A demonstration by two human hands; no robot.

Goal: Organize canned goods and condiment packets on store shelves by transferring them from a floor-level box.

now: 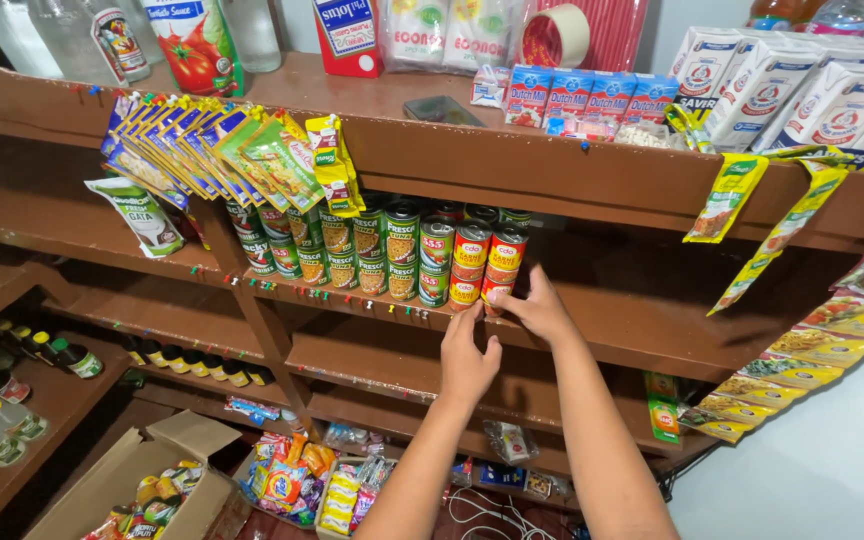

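Here, both hands at stacked red-labelled cans.

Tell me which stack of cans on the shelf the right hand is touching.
The red-labelled stack at the row's right end; the right hand rests at its base, while the green cans stand farther left.

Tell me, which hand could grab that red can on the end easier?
Probably the right hand. Its fingers already touch the bottom red can at the end of the row. The left hand is lower, at the shelf edge beneath the neighbouring red stack, a bit farther from it.
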